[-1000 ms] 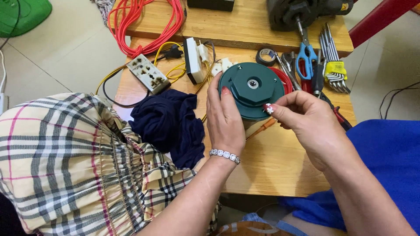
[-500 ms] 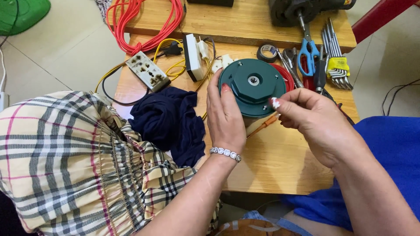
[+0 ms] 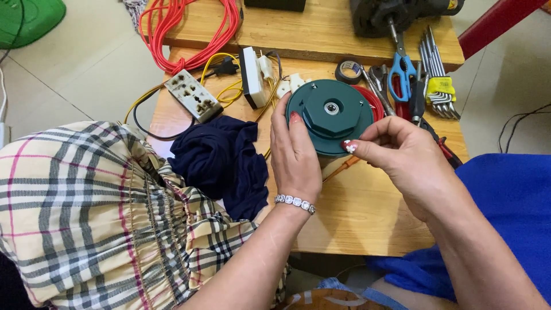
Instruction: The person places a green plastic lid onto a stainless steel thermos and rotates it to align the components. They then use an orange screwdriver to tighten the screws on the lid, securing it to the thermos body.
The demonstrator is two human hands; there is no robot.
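Observation:
A round dark green motor housing (image 3: pixel 332 115) with a shiny bearing at its centre lies on the low wooden table (image 3: pixel 367 212). My left hand (image 3: pixel 294 156) cups its left rim, thumb resting on the top face. My right hand (image 3: pixel 402 156) sits at the housing's lower right edge with fingers pinched together; whatever is between them is hidden. An orange-handled tool (image 3: pixel 340 170) pokes out from under the housing between my hands.
A dark blue cloth (image 3: pixel 221 162) lies left of the housing. Behind are a white socket strip (image 3: pixel 193 94), yellow and red cables (image 3: pixel 189 28), a tape roll (image 3: pixel 349 71), blue-handled scissors (image 3: pixel 402 70), hex keys (image 3: pixel 437 68) and a black motor (image 3: pixel 381 14).
My right hand's pinched fingertips have shifted slightly along the housing's lower right rim. My left hand keeps its hold on the left rim.

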